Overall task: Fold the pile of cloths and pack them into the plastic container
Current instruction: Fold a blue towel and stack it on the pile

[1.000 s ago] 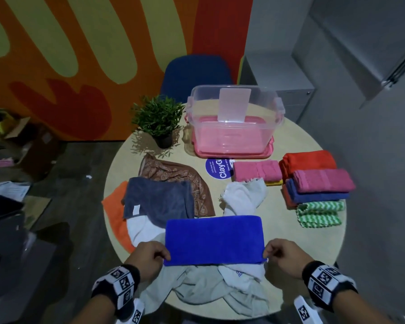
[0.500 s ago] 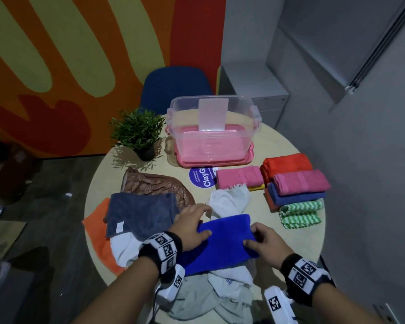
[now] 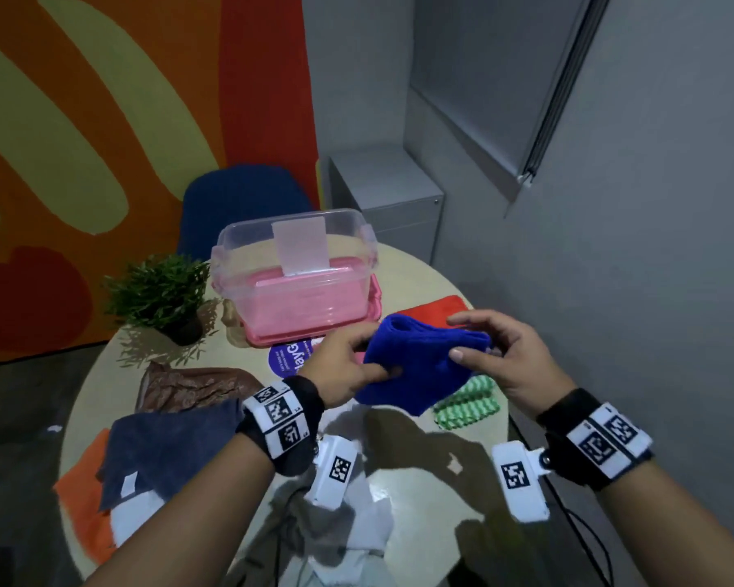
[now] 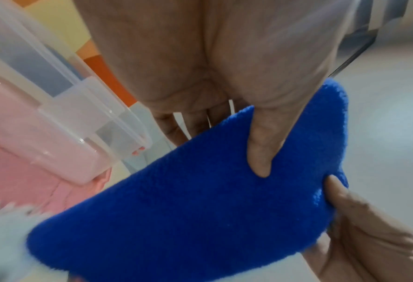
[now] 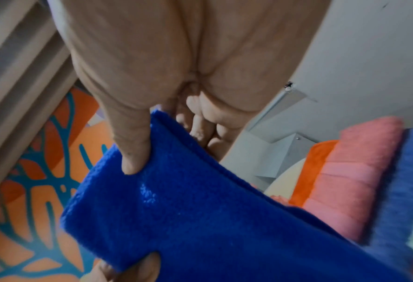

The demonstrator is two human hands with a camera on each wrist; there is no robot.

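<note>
The folded blue cloth [image 3: 416, 366] is held in the air betw. both hands, above the tabletop [image 3: 407, 269] & just in front of the plastic container [image 3: 297, 264]. Its left end is pinched by the left hand [image 3: 344, 366], thumb on top; its right end is gripped by the right hand [image 3: 501, 353], upper fingers [image 3: 469, 319] loosely spread. The long axis is seen to run left-right, roughly parallel w/ the container's near wall; the left hand is judged nearer it. A folded stack [image 5: 360, 171] lies at right. Unfolded cloths [image 3: 162, 451] remain at left.

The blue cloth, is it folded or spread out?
Folded. The blue cloth is a thick doubled bundle, pinched between left hand and right hand.
</note>
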